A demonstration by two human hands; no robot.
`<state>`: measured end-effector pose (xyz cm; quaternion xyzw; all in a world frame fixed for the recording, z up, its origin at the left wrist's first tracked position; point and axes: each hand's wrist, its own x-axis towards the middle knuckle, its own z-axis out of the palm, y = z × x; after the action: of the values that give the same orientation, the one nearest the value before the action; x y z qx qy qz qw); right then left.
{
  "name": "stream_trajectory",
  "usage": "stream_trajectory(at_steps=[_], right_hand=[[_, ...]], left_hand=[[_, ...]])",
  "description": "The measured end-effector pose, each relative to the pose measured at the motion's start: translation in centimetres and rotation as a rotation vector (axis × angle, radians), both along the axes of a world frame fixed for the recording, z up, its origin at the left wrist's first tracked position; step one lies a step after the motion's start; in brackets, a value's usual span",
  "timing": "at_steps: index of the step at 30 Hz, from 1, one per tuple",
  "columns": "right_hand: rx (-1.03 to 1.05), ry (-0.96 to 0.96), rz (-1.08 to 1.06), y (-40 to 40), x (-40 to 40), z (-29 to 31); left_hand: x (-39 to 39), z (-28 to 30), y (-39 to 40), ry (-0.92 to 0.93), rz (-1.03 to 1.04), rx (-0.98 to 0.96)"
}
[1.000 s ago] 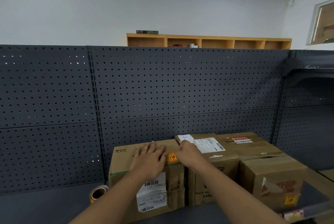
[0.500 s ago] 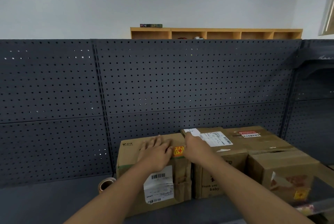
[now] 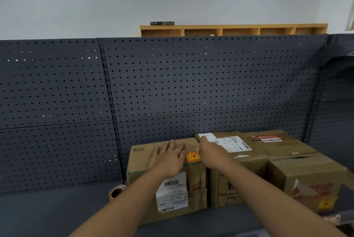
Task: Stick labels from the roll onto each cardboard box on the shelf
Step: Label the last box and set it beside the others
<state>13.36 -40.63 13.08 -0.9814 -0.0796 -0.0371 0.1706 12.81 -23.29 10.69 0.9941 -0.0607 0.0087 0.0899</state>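
While the left hand [image 3: 168, 157] lies flat, fingers released, on the left cardboard box [image 3: 145, 162], the right hand [image 3: 209, 152] presses the orange label [image 3: 192, 156]. Right fingers: state indeterminable. The label roll [image 3: 116, 191] stands on the shelf [image 3: 57, 210].

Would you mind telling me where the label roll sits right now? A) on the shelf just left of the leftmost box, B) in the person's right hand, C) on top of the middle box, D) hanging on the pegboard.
A: the label roll stands on the shelf beside the left side of the leftmost box, while both hands press on the box tops.
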Motion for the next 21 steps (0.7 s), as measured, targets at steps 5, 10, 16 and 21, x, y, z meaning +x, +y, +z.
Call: stream_trajectory(at_steps=[5, 10, 16, 21], right_hand=[[-0.16, -0.109, -0.052, 1.2, -0.8, -0.4], [-0.08, -0.06, -0.06, 1.0, -0.1, 0.2], [-0.099, -0.029, -0.091, 1.2, 1.1, 0.1], [-0.194, -0.006, -0.099, 1.4, 1.0, -0.1]], left_hand=[[0.0, -0.1, -0.1, -0.012, 0.015, -0.013], [-0.7, 0.4, -0.7, -0.007, 0.054, -0.045], [-0.5, 0.2, -0.8, -0.026, 0.047, -0.006], [0.0, -0.3, -1.0, -0.063, 0.049, 0.009]])
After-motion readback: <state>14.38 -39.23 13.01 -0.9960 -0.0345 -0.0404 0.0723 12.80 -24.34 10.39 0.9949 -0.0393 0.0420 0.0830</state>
